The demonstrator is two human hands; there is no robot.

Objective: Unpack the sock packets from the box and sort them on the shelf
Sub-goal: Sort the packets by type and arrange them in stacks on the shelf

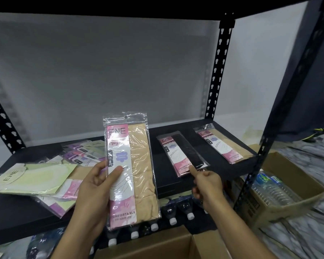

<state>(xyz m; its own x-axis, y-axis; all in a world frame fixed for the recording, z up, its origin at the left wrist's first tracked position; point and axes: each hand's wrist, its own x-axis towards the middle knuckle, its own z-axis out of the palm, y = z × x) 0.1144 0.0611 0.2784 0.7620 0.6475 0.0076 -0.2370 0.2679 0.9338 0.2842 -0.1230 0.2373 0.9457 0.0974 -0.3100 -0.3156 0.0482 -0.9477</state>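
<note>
Sock packets [45, 176] lie heaped at 9 o'clock on the shelf [157, 144], and the left hand [95, 186] grasps a beige packet [137, 165] over its front edge, long axis 12-to-6, hang-hole end at 12. The right hand [207, 186], clenched save the index finger [193, 170] and holding nothing, points to the black packet [183, 156] at 1 o'clock; contact unconfirmed. Step judged: choosing a place; next move calls for carrying it to the matching packet [223, 144] at 2 o'clock.
</note>
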